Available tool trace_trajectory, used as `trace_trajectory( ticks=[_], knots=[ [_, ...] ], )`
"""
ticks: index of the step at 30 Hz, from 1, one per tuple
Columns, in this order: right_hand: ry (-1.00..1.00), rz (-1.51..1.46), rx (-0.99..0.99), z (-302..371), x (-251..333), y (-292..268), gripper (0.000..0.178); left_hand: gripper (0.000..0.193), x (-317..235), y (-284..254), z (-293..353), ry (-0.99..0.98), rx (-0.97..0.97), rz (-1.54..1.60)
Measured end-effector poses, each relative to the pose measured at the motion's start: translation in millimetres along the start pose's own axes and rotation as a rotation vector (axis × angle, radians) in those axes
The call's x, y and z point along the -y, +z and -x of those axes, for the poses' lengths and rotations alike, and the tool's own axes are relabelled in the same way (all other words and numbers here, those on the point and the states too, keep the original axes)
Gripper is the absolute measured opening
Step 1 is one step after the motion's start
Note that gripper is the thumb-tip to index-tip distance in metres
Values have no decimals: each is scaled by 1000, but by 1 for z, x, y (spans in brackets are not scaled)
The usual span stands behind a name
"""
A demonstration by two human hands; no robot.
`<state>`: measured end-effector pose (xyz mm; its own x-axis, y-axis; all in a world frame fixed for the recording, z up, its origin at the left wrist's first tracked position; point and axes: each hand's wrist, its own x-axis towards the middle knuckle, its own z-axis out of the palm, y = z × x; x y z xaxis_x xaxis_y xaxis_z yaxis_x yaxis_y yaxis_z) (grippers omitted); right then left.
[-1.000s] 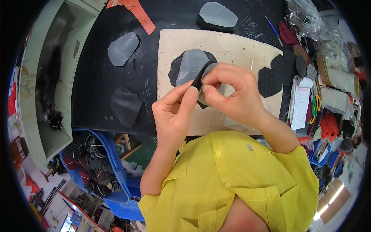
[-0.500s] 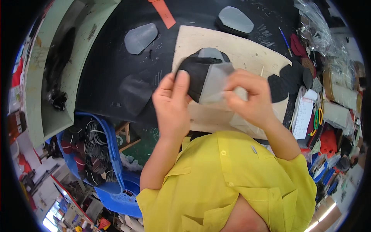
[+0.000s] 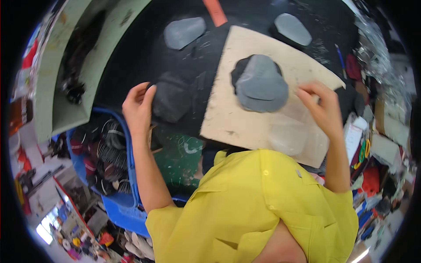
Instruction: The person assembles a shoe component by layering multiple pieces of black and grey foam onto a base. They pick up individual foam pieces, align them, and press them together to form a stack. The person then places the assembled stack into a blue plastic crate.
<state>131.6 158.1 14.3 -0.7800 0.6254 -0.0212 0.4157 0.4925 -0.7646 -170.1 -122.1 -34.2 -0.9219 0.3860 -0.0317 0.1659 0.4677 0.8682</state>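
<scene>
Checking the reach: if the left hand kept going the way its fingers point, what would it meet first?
Probably the dark grey pad on the black tabletop; the left hand already has its fingertips at the pad's edge, though contact is unclear.

Black bench [image 3: 131, 57] under board [image 3: 228, 118], grey pads [image 3: 184, 31]

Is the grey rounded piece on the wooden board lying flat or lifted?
Flat: the grey rounded piece rests on the wooden board, neither hand touching it.

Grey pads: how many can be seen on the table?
4. One pad at top left, one at top right, one on the board, one darker by the left hand. Others may be hidden.
</scene>
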Motion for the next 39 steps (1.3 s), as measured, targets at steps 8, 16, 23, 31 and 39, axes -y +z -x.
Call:
trace_trajectory(
  ticks=[8,16,23,31,39],
  knots=[
    [-317,303,-193,-49,-9,64,42,26,-56,96,29,538,154,-173],
    [-383,4,-274,-39,-6,67,50,46,-90,155,30,276,492,266],
    [-394,-69,-315,-25,48,48,22,21,-117,132,59,-133,405,714],
    [-266,-254,-108,-20,67,41,5,34,-117,112,82,718,193,14],
    [-18,-524,138,-21,76,30,6,28,-119,97,91,648,263,80]
  ],
)
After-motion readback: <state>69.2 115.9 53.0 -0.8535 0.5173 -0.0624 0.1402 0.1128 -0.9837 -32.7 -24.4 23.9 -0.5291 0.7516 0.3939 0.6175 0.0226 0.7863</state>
